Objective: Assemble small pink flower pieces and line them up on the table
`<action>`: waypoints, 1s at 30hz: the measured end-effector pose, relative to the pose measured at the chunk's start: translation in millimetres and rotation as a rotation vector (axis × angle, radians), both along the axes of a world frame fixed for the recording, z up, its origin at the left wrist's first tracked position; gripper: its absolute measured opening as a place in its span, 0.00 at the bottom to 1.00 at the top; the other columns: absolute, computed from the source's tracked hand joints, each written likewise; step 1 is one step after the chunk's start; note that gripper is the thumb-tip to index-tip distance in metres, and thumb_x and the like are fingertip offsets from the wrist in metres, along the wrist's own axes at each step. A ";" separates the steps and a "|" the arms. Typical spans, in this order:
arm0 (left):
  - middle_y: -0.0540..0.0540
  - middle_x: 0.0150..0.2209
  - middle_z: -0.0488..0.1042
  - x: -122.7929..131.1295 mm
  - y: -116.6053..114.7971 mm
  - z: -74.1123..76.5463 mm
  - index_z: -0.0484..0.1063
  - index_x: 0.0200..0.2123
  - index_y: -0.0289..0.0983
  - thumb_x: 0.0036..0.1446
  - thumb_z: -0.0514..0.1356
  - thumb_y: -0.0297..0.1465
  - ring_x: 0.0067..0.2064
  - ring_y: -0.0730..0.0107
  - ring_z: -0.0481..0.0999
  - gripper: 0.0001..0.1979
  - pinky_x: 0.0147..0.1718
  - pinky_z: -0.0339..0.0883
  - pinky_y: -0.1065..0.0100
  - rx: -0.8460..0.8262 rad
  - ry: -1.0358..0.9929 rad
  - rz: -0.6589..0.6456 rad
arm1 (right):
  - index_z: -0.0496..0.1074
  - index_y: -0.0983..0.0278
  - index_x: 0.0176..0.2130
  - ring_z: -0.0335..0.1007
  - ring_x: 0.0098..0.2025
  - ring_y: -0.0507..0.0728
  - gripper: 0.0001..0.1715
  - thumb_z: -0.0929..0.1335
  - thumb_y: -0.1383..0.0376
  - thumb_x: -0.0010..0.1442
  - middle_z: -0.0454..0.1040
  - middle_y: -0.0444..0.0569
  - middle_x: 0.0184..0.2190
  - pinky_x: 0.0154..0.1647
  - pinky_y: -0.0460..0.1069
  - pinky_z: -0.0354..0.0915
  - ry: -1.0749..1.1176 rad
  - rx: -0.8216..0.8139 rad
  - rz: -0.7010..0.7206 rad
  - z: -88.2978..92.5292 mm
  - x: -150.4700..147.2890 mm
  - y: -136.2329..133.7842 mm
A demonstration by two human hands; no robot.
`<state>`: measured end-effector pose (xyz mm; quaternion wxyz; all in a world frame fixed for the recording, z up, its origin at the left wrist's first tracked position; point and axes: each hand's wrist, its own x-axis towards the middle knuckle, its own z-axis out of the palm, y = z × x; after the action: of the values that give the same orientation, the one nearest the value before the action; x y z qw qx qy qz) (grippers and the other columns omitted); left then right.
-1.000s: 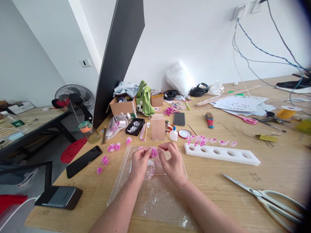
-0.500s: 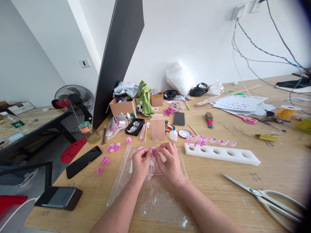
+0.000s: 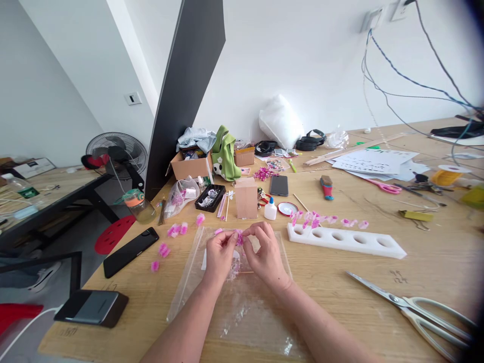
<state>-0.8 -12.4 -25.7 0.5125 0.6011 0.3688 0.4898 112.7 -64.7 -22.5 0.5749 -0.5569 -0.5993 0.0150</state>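
Observation:
My left hand [image 3: 220, 253] and my right hand [image 3: 263, 252] meet above a clear plastic bag [image 3: 249, 312] that lies flat on the table. Between their fingertips is a small pink flower-like piece [image 3: 239, 237], pinched from both sides; the fingers partly hide it. Under the hands, small pale pink scraps [image 3: 233, 268] rest on the bag by a thin stick. Several fluffy pink pieces [image 3: 164, 250] lie to the left of the bag. On the right, a strand of pink petals [image 3: 312, 219] lies along a white foam block [image 3: 346, 242] with round holes.
Large scissors [image 3: 397, 300] lie at the right. A black phone [image 3: 130, 252] and a power bank [image 3: 91, 308] are at the left. Beyond the hands stand a wooden block [image 3: 246, 198], a glue bottle [image 3: 270, 209] and a black tray [image 3: 209, 197].
My right index finger and thumb have shifted very slightly, and a bit more of the pink piece shows between the hands. Everything else stays in place.

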 end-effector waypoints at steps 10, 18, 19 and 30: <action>0.44 0.29 0.77 -0.7 -1.3 1.4 0.77 0.30 0.35 0.52 0.62 0.39 0.32 0.65 0.74 0.13 0.34 0.67 0.69 -0.011 0.006 -0.027 | 0.67 0.62 0.35 0.63 0.40 0.58 0.03 0.64 0.64 0.60 0.66 0.50 0.35 0.42 0.53 0.62 0.071 -0.025 0.031 4.4 0.2 -2.6; 0.43 0.31 0.78 -0.3 1.4 -4.0 0.77 0.31 0.35 0.53 0.61 0.38 0.34 0.66 0.74 0.12 0.36 0.67 0.68 0.009 0.025 -0.023 | 0.69 0.64 0.36 0.68 0.36 0.57 0.09 0.64 0.60 0.61 0.73 0.50 0.33 0.39 0.51 0.63 0.262 -0.191 0.069 -1.0 1.1 3.8; 0.44 0.31 0.78 -0.4 2.0 -4.6 0.77 0.32 0.35 0.53 0.61 0.38 0.34 0.66 0.73 0.12 0.36 0.66 0.69 0.006 0.019 -0.026 | 0.69 0.64 0.35 0.69 0.36 0.57 0.10 0.64 0.60 0.61 0.74 0.50 0.32 0.38 0.51 0.63 0.287 -0.215 0.087 -1.0 1.2 4.3; 0.48 0.25 0.72 1.6 2.1 -0.6 0.76 0.27 0.33 0.48 0.65 0.37 0.29 0.74 0.68 0.11 0.32 0.62 0.73 -0.157 -0.124 -0.054 | 0.68 0.65 0.26 0.67 0.28 0.55 0.16 0.64 0.57 0.59 0.72 0.48 0.24 0.31 0.48 0.60 0.361 -0.272 0.128 -3.1 3.4 9.7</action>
<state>0.8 -10.3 -26.3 0.5929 0.5374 0.3571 0.4818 116.1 -55.0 -25.6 0.5903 -0.5785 -0.5133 0.2312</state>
